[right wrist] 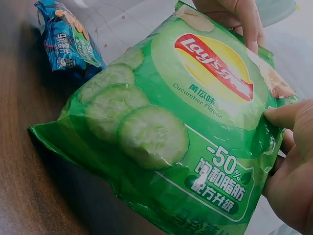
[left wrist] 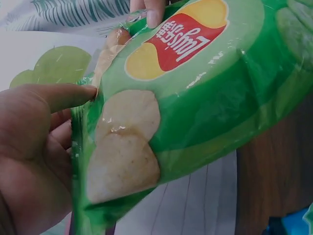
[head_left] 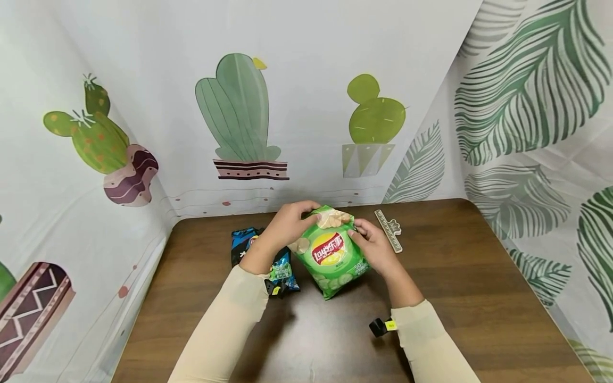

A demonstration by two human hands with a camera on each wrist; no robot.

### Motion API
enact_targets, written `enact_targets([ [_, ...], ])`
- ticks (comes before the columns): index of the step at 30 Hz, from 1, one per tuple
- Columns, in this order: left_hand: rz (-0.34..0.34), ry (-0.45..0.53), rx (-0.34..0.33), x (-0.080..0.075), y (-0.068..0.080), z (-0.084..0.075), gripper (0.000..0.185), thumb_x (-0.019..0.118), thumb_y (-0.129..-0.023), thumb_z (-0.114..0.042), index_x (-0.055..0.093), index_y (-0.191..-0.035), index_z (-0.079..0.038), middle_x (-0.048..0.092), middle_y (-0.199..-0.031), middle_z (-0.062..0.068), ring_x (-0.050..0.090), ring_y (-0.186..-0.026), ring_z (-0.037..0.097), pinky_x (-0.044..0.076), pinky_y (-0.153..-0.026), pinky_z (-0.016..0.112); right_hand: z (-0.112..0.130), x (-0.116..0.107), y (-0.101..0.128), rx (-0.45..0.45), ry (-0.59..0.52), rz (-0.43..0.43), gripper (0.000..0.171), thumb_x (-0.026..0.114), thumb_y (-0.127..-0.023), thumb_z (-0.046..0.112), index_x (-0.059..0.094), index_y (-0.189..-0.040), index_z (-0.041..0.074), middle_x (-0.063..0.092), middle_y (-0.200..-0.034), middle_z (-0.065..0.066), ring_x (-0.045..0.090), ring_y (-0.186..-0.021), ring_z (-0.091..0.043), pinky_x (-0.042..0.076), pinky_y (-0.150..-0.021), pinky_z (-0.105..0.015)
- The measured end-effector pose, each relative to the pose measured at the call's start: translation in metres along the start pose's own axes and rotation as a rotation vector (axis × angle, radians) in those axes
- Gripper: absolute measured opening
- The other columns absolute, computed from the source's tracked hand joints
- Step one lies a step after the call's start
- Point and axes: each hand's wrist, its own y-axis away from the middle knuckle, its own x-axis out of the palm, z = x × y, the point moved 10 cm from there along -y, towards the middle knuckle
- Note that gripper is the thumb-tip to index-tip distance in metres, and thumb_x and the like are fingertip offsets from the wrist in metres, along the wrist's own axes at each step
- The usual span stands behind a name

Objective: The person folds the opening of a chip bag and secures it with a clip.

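Observation:
A green bag of cucumber-flavor chips [head_left: 335, 260] is held tilted above the table, its printed front turned up. My left hand [head_left: 293, 219] pinches its upper left edge, thumb on the front and fingers behind. The right hand [head_left: 375, 246] grips the upper right edge the same way. In the left wrist view the left thumb presses the bag's [left wrist: 205, 98] edge beside pictured chips. In the right wrist view the right thumb lies on the front of the bag [right wrist: 161, 112]. Whether the top seam is torn cannot be made out.
A blue chip bag [head_left: 282, 266] lies on the brown wooden table [head_left: 460, 298], partly behind the left forearm. Near the back edge, right of the hands, lies a clip with a ruler-like strip [head_left: 389, 231]. A cactus-print curtain [head_left: 306, 106] hangs behind the table.

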Motion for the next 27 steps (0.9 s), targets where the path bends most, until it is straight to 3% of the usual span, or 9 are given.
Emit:
enact_targets([
  [4,-0.009,0.075,0.009,0.000,-0.002,0.002,0.023,0.060,-0.103,-0.029,0.071,-0.121,-0.023,0.071,-0.125,-0.001,0.067,-0.107,0.016,0.056,-0.088,0.037,-0.001,-0.002,0.001,0.000,-0.015,-0.010,0.029,0.060,-0.101,0.011,0.061,-0.126,-0.005,0.071,-0.111,-0.028,0.063,-0.078,-0.004,0.052,-0.068,-0.022],
  [7,-0.011,0.111,0.014,0.000,-0.002,0.003,0.022,0.059,-0.103,-0.028,0.072,-0.120,-0.023,0.071,-0.124,-0.002,0.067,-0.104,0.014,0.056,-0.088,0.037,-0.004,-0.004,0.000,0.007,-0.014,-0.019,0.031,0.062,-0.100,0.010,0.061,-0.127,-0.005,0.070,-0.114,-0.029,0.063,-0.079,-0.004,0.052,-0.068,-0.021],
  [15,0.009,0.167,-0.007,0.001,-0.003,0.013,0.027,0.056,-0.105,-0.027,0.068,-0.129,-0.023,0.065,-0.138,0.001,0.062,-0.124,0.022,0.052,-0.102,0.046,-0.014,-0.009,0.002,0.008,-0.022,-0.057,0.032,0.062,-0.099,0.008,0.063,-0.128,-0.005,0.070,-0.107,-0.030,0.058,-0.074,-0.004,0.049,-0.065,-0.020],
  [18,0.034,0.214,-0.012,0.002,-0.004,0.016,0.028,0.055,-0.105,-0.026,0.068,-0.130,-0.024,0.064,-0.139,0.001,0.063,-0.123,0.022,0.052,-0.101,0.047,-0.017,-0.009,0.001,0.000,-0.060,-0.054,0.031,0.062,-0.099,0.007,0.063,-0.127,-0.006,0.072,-0.102,-0.019,0.060,-0.074,-0.004,0.051,-0.065,-0.020],
  [23,0.062,0.333,-0.034,0.002,-0.004,0.019,0.025,0.052,-0.106,-0.021,0.073,-0.118,-0.023,0.069,-0.124,0.003,0.069,-0.093,0.023,0.058,-0.081,0.044,-0.023,-0.008,0.000,0.003,-0.135,-0.036,0.031,0.059,-0.100,0.006,0.063,-0.128,-0.007,0.072,-0.098,0.010,0.063,-0.080,-0.003,0.053,-0.067,-0.019],
  [27,0.053,0.370,-0.050,0.002,-0.004,0.021,0.026,0.050,-0.106,-0.017,0.075,-0.107,-0.019,0.070,-0.117,0.005,0.066,-0.081,0.021,0.057,-0.071,0.037,-0.025,-0.008,0.001,0.026,-0.149,-0.026,0.032,0.058,-0.101,0.006,0.063,-0.130,-0.004,0.071,-0.101,0.017,0.064,-0.089,-0.003,0.053,-0.073,-0.019],
])
